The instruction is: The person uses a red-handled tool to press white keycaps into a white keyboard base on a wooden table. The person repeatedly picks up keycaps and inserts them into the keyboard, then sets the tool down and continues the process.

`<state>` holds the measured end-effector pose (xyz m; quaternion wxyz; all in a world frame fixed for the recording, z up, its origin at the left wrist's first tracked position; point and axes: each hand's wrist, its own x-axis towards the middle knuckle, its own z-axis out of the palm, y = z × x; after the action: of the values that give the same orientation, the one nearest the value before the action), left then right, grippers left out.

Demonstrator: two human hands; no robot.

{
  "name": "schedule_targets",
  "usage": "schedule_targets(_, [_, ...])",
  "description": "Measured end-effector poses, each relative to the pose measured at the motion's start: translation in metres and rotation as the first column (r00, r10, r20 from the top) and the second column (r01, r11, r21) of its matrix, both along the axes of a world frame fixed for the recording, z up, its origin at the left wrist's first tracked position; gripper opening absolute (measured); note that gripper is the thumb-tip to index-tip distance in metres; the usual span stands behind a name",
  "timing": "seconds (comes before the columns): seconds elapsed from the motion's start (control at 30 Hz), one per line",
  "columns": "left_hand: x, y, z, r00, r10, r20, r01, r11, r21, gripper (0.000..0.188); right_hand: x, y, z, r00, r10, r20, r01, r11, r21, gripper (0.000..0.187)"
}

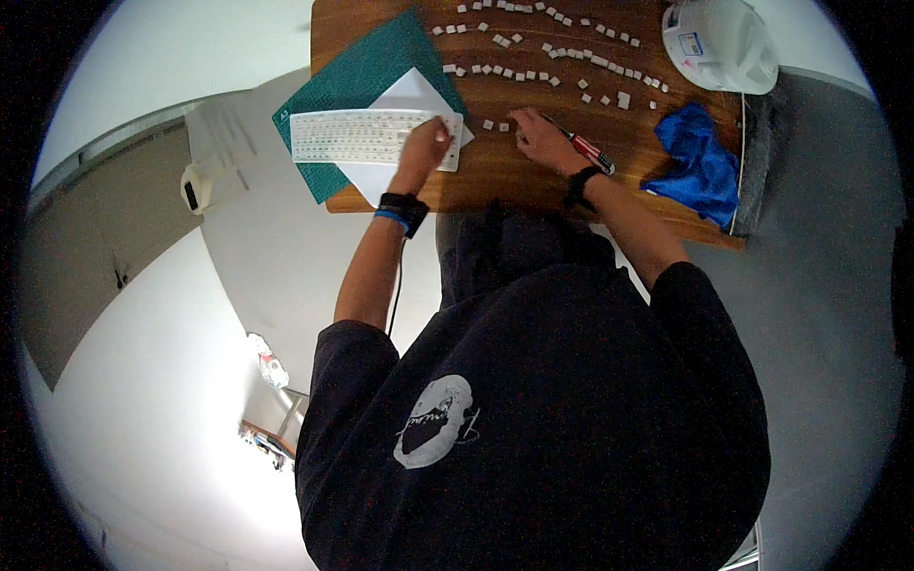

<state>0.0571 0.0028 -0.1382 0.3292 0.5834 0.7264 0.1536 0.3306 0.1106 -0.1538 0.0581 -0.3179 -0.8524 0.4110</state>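
The keyboard [357,136] lies at the left of the table [486,181], partly on white paper [415,93] set over a green mat [354,71]. Its face looks largely bare of caps, though the detail is too small to be sure. The left hand [426,149] is over the keyboard's right end, fingers curled in; whether its grip pinches a cap or merely presses there cannot be told. Between the keyboard and the right hand [543,143] sit two caps [488,125]. The right hand's fingers bend down toward the wood, and whether that grip has anything in it cannot be told either.

The step in hand looks like handling caps one at a time at the keyboard's right end. The next move seems to call for a light fingertip pinch and a steadied keyboard.

Farther out, loose caps [599,63] form wavering rows. A red and black tool [592,152] lies beside the right wrist, with a blue cloth [700,157] and a white tub [714,57] beyond.
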Motion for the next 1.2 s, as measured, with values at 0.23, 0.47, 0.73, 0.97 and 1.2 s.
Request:
schedule_targets(0.23, [0.073, 0.043, -0.013, 0.993, -0.106, 0.055, 0.092, 0.972, 0.218, 0.027, -0.017, 0.002, -0.004, 0.989, 0.017, 0.146, -0.005, 0.996, -0.084, 0.046])
schedule_targets(0.47, [0.093, 0.054, -0.01, 0.984, -0.165, 0.072, 0.144, 0.961, 0.234, 0.029, 0.0, -0.007, -0.051, 0.998, -0.017, -0.054, 0.031, 0.959, 0.281, 0.028])
schedule_targets(0.73, [0.119, 0.075, -0.013, 0.977, -0.183, 0.11, 0.171, 0.979, 0.113, 0.019, 0.057, 0.024, 0.017, 0.966, -0.244, -0.09, 0.252, 0.962, 0.1, 0.023])
schedule_targets(0.97, [0.16, 0.111, -0.001, 0.947, -0.251, 0.198, 0.207, 0.954, 0.218, 0.018, 0.184, 0.061, -0.02, 0.738, -0.675, 0.014, 0.645, 0.711, 0.28, 0.024])
schedule_targets(1.2, [0.198, 0.131, 0.018, 0.926, -0.357, 0.122, 0.309, 0.903, 0.298, 0.019, 0.249, 0.071, -0.02, 0.654, -0.755, 0.054, 0.681, 0.617, 0.394, 0.023])
